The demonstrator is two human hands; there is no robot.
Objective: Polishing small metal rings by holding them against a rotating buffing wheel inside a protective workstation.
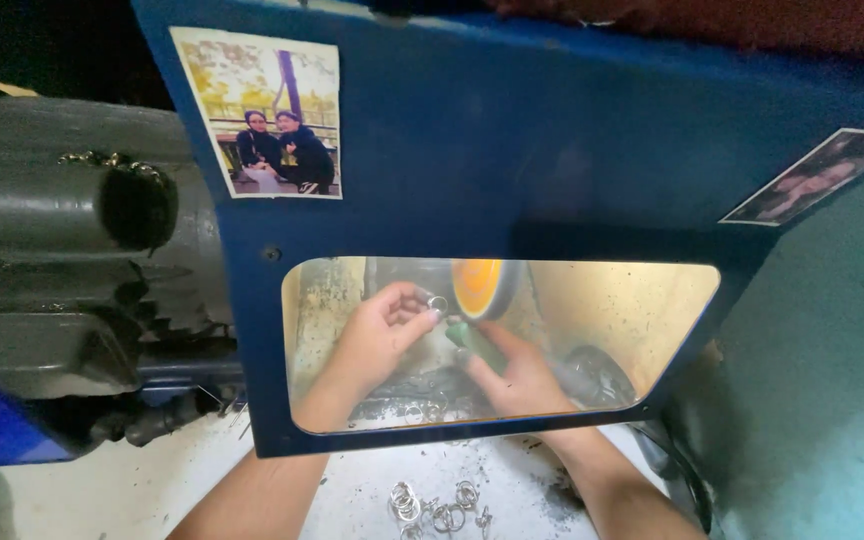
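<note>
Behind the blue guard's (512, 150) window, the left hand (377, 335) pinches a small metal ring (438, 303) at its fingertips, holding it up against the orange polishing wheel (479, 287), while the right hand (517, 375) grips a green compound stick (474, 342) just below the wheel. The polishing step seems to be in hand, calling for a steady pinch and light pressure; more rings (432, 505) lie on the dusty surface (372, 480) nearby.

A blue hood (552, 130) with a clear window (632, 320) carries two photo prints: one (260, 112) at upper left, another (817, 175) at right. A grey motor (62, 240) sits left; loose metal rings (437, 505) lie on the white desk (102, 490).
</note>
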